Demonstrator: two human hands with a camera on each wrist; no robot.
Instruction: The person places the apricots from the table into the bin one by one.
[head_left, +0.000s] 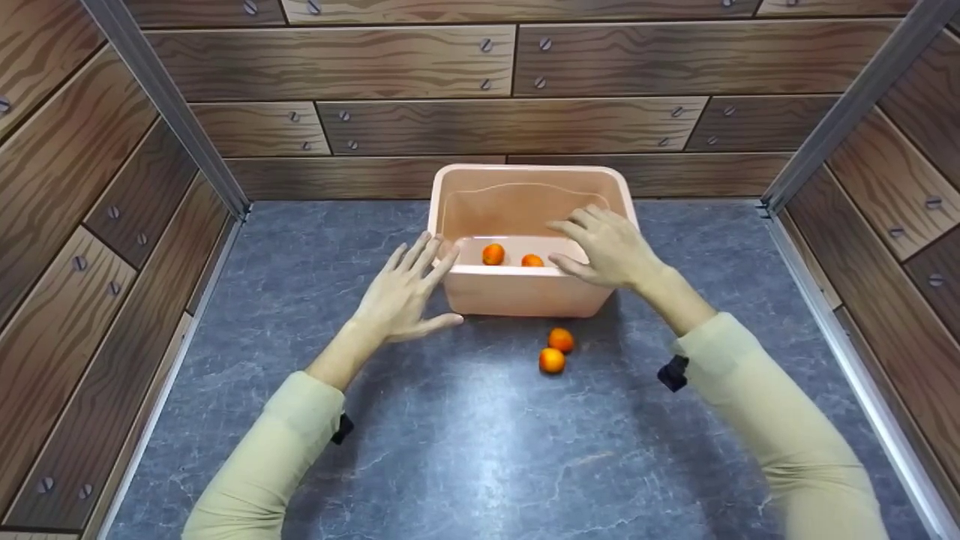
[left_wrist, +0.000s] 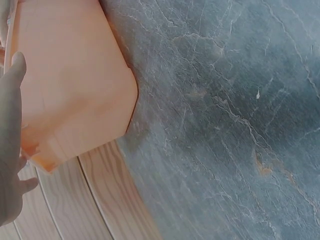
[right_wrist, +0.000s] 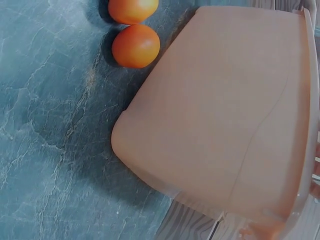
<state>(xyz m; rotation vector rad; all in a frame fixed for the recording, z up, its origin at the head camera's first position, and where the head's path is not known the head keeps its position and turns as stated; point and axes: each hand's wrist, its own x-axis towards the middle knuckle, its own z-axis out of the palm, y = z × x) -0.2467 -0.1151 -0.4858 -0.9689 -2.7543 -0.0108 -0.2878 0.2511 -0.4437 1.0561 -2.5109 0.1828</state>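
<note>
A pale peach plastic bin [head_left: 525, 292] stands near the back wall. Inside it lie two small round orange fruits, one at left [head_left: 493, 254] and another [head_left: 532, 260] partly hidden by the front rim. Two more, a rear fruit [head_left: 560, 340] and a front fruit [head_left: 552, 361], touch each other on the floor before the bin. My left hand [head_left: 405, 292] is spread at the bin's front left corner; whether its fingertips touch the rim I cannot tell. Over the front right rim hovers my right hand [head_left: 611, 247], fingers extended loosely, holding nothing visible. The right wrist view shows the bin's side [right_wrist: 215, 110] beside both floor fruits.
Grey marbled flooring [head_left: 480, 450] spreads around the bin. Wood-patterned panels [head_left: 420, 64] form the back wall, and similar walls close in the left and right sides. Metal strips [head_left: 847, 360] edge the floor.
</note>
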